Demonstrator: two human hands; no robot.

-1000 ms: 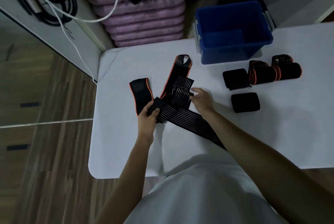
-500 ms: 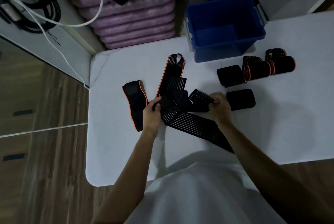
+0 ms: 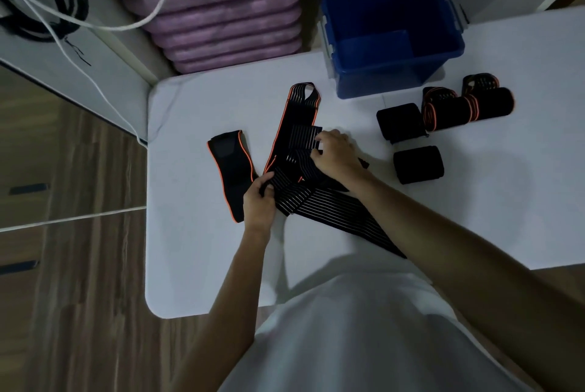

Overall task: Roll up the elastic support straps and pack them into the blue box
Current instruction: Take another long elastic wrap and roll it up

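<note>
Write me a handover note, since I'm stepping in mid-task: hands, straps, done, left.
Left hand pinches the striped strap at its near-left fold. Right hand grips the same strap further up, where it crosses a second flat strap.
A short flat strap lies left of them on the table.
Done: four rolls sit right of the hands, in front of the blue box.
Left: roll the strap in hand and the two flat ones, then pack every roll; no roll shows in the box.
</note>
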